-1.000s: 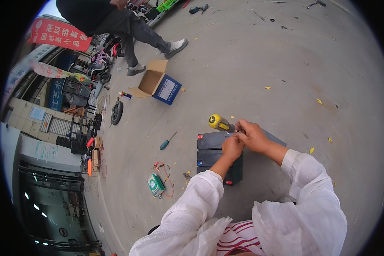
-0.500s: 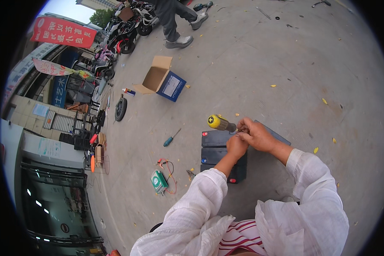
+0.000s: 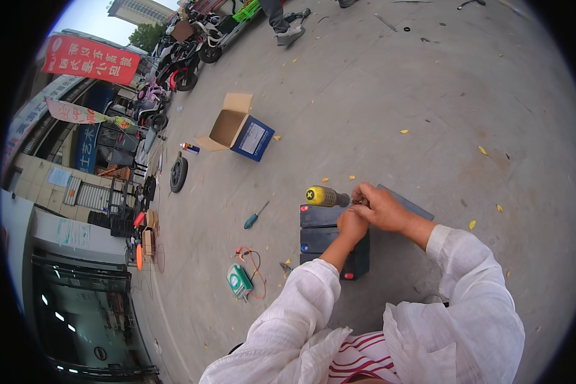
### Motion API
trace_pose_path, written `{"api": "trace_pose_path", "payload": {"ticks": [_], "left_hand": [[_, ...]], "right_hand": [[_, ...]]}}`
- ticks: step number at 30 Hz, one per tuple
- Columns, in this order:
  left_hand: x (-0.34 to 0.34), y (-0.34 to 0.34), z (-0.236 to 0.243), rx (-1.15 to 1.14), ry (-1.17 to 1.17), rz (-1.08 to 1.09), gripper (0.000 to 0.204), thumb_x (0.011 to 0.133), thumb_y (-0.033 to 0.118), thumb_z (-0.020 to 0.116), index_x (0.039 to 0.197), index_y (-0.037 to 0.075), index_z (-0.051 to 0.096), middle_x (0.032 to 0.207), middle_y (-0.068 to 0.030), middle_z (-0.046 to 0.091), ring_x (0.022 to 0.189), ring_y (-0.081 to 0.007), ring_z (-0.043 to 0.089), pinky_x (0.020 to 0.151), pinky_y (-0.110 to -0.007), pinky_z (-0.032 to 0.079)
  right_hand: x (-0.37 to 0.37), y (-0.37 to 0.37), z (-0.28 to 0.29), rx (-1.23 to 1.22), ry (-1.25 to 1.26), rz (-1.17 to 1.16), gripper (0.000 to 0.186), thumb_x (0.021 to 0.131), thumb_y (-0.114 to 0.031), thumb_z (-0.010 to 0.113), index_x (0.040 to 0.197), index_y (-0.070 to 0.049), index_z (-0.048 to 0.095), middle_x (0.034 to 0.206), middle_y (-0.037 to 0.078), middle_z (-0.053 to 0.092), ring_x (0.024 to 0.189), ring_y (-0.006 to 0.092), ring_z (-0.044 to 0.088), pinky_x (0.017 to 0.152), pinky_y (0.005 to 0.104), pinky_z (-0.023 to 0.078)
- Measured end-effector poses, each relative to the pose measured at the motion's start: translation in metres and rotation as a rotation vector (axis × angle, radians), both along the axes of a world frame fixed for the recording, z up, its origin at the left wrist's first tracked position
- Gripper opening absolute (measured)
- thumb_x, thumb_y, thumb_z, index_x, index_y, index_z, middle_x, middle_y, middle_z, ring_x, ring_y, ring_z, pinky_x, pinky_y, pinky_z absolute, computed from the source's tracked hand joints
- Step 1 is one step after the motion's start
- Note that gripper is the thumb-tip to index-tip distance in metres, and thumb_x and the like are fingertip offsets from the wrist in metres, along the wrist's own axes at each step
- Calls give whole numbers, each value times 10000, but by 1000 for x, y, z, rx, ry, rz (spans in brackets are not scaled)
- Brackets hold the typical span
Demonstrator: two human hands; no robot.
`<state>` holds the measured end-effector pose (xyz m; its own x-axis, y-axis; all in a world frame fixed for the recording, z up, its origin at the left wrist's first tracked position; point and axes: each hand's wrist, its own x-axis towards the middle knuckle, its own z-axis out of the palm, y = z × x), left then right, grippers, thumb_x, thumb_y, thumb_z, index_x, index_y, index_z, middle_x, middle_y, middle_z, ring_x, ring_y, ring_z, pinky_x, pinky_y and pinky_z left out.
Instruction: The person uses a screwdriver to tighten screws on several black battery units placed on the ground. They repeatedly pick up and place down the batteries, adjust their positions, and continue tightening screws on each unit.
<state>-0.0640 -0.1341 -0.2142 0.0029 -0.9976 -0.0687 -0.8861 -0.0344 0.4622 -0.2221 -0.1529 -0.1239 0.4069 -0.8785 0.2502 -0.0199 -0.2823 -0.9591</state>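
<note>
Both hands meet above a group of black batteries with red and blue terminal caps, set side by side on the ground. A screwdriver with a yellow and dark handle juts out leftward from between my hands, its shaft end hidden by the fingers. My left hand is closed around the screwdriver's shaft end, seen from the back. My right hand is pinched at the same spot, thumb and fingertips together; whatever small thing they hold cannot be made out. A flat dark panel lies beyond my right wrist.
Left of the batteries lie a teal-handled screwdriver, a green and white device with red and black leads, and pliers. Farther off are an open blue cardboard box, a small wheel, parked scooters and a walking person.
The yellow screwdriver's handle has tipped slightly nearer and to the left, while my hands stay together over the batteries. The person in the background has walked farther away. The view has shifted slightly.
</note>
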Motion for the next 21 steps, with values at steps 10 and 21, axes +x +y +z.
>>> {"api": "trace_pose_path", "payload": {"ticks": [10,21], "left_hand": [[-4,4,7,94,-64,58,319,842,373,609,903,67,676,882,-190,692,871,-400,658,743,-489,508],[-4,72,63,42,312,-63,238,854,214,693,950,44,555,616,-81,535,560,-243,561,554,-367,442]], "right_hand": [[-8,1,1,-25,34,45,148,904,-121,586,999,-8,581,911,188,656,839,348,643,731,385,496],[-20,18,39,128,-115,38,211,970,-217,555,1017,-12,538,745,98,606,670,187,583,632,340,457]]}}
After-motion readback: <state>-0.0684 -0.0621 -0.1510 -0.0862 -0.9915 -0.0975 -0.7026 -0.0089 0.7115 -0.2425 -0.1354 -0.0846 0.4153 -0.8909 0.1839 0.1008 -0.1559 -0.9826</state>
